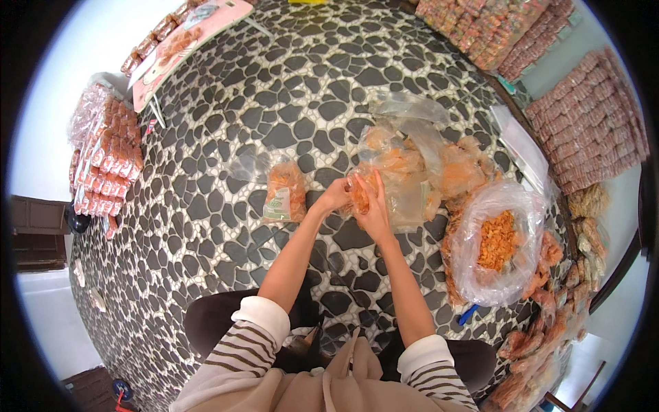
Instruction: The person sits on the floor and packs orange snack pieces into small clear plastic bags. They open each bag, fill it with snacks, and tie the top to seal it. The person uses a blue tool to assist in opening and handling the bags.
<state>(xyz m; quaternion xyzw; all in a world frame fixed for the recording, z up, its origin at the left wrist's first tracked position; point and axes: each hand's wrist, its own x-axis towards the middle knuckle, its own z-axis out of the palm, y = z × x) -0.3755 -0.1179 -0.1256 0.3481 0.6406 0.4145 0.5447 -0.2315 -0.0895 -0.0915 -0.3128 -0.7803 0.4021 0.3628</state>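
In front of me, my left hand (335,194) and my right hand (369,209) grip a small plastic bag of orange snacks (358,185). A filled, labelled bag (285,192) lies left of my hands on the floor, with clear plastic beside it. Crumpled orange-stained bags (410,189) are heaped just right of my hands. Further right sits a large open plastic bag (498,240) with loose orange pieces inside, and a blue tool (468,314) lies below it.
Stacked packaged snacks stand at the left (106,158), top right (453,31) and right (583,117). A pink low table (154,93) is at the upper left. More filled bags (532,343) line the lower right. The floor (288,89) has a dark stone pattern.
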